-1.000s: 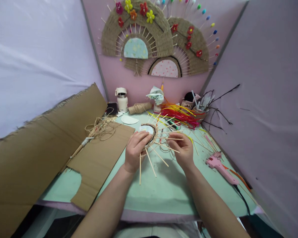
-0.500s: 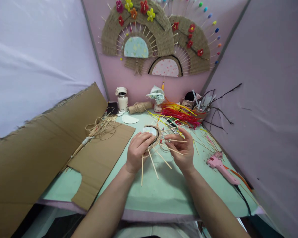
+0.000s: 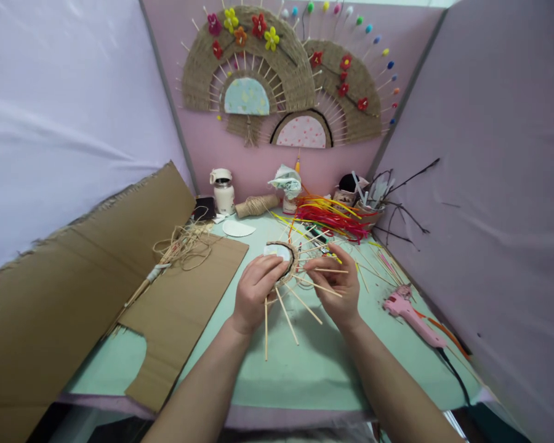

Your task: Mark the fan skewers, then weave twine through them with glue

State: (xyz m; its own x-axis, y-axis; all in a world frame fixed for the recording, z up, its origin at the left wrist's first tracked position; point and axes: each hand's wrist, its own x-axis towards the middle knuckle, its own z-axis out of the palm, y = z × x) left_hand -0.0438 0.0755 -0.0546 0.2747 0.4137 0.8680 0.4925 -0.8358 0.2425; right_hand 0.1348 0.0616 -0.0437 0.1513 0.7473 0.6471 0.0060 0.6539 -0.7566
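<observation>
My left hand (image 3: 257, 286) grips a small half-round fan base (image 3: 277, 251), its fingers across the pale blue printed face and its thumb hidden. A black cord and a band of twine (image 3: 297, 258) edge the curve. Thin wooden sticks (image 3: 305, 306) fan out from it to the right and towards me. My right hand (image 3: 339, 284) is among the right-hand sticks, fingers curled and fingertips close to the twine edge. A loop of twine (image 3: 306, 284) hangs beside those fingertips. What they pinch is too small to make out.
Cardboard (image 3: 198, 283) and a bundle of sticks with twine (image 3: 166, 261) lie left. A pink glue gun (image 3: 413, 314) rests right. Behind are a white bottle (image 3: 224, 194), a twine roll (image 3: 257, 206), red and yellow strips (image 3: 332, 221) and twigs (image 3: 404, 209). Woven fans (image 3: 253, 61) hang on the wall.
The view has tilted up slightly, so the wall and table sit lower in it. My right fingers have shifted slightly by the sticks; my left hand keeps its hold on the fan base.
</observation>
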